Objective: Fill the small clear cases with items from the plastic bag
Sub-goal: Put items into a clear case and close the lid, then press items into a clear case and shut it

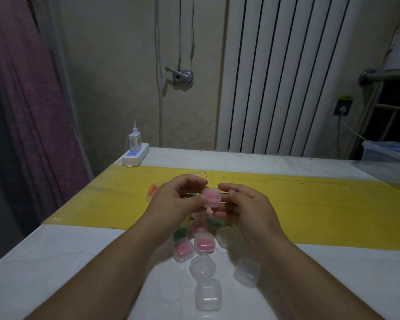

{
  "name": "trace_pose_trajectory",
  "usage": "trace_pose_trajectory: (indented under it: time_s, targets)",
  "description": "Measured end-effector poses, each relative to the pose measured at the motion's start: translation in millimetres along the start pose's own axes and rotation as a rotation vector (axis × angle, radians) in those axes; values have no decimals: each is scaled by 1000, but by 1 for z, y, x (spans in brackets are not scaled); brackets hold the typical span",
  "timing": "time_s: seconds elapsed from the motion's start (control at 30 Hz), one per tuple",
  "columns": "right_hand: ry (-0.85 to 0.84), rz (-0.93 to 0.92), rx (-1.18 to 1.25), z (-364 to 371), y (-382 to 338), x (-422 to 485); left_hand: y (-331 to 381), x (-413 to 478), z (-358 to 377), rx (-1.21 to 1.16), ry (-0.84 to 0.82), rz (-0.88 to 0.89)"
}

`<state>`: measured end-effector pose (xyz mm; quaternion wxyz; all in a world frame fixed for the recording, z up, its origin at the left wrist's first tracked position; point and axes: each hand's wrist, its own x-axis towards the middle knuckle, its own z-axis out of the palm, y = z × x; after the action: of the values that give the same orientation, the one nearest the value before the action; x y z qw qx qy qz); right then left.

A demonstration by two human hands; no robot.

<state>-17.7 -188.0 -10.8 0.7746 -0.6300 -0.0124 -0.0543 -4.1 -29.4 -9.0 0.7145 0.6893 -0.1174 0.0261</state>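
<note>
A small clear case (210, 197) with pink items inside is held above the table between both hands. My left hand (176, 199) pinches its left side with curled fingers; my right hand (243, 204) pinches its right side. Below the hands lie several small cases: two with pink contents (203, 243) (183, 250), some with green contents (179, 233), and empty clear ones (202, 265) (246, 271) (207, 294). The plastic bag (154, 189) with orange items lies partly hidden behind my left hand.
A yellow sheet (310, 199) runs across the white table (56, 262). A white power strip with a charger (135, 152) sits at the far left corner. A clear plastic box (388, 155) stands at the far right. A radiator lines the wall behind.
</note>
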Motion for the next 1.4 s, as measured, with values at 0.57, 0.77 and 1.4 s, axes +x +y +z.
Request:
trace_pose_trajectory:
  time_s: [0.57,0.77,1.4]
  targets:
    - [294,-127,-517,-34,8,28,-9,14,-14,365,330,116]
    - [245,-24,-746,-22,1,38,-15,19,-22,388,423,7]
    - [24,-124,-1067,35,5,68,-24,28,-47,789,488,-7]
